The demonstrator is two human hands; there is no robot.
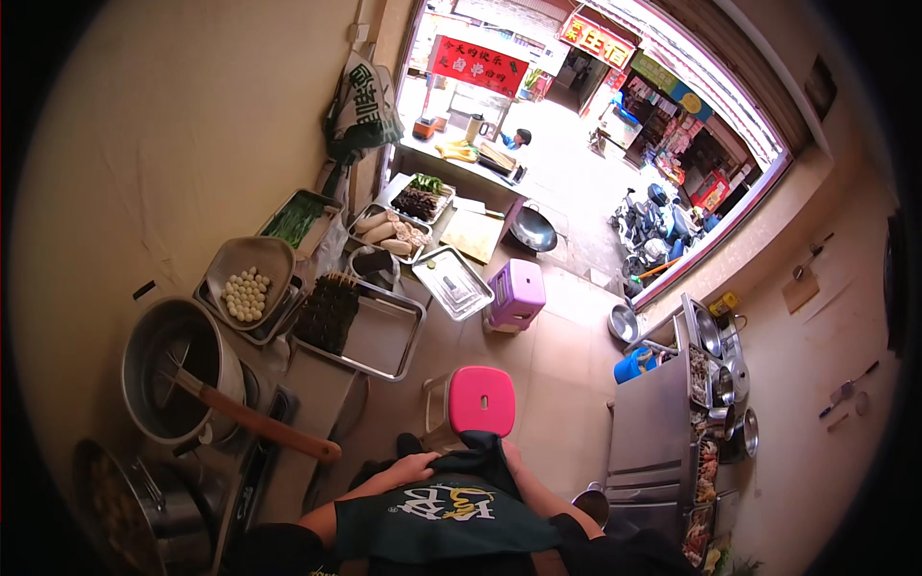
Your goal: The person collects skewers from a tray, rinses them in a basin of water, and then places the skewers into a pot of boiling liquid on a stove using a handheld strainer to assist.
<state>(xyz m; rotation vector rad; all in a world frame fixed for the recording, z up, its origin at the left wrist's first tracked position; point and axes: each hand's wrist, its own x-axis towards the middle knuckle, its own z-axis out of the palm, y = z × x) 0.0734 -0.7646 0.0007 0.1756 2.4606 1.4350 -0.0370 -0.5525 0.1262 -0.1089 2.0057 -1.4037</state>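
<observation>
The dark green apron with white and yellow lettering covers my front, and its lower part is bunched up between my hands. My left hand grips the bunched cloth from the left. On the other side my right hand has hold of a raised fold; cloth hides most of its fingers. Just beyond the apron stands a stool with a pink seat. Left of me, a wooden-handled wire strainer lies across a large metal pot of dark liquid.
A metal tray holds dark skewers beside a basket of small pale eggs. Ahead are a purple stool, a wok and a cutting board. A steel cabinet with food trays stands right. A child is outside the counter.
</observation>
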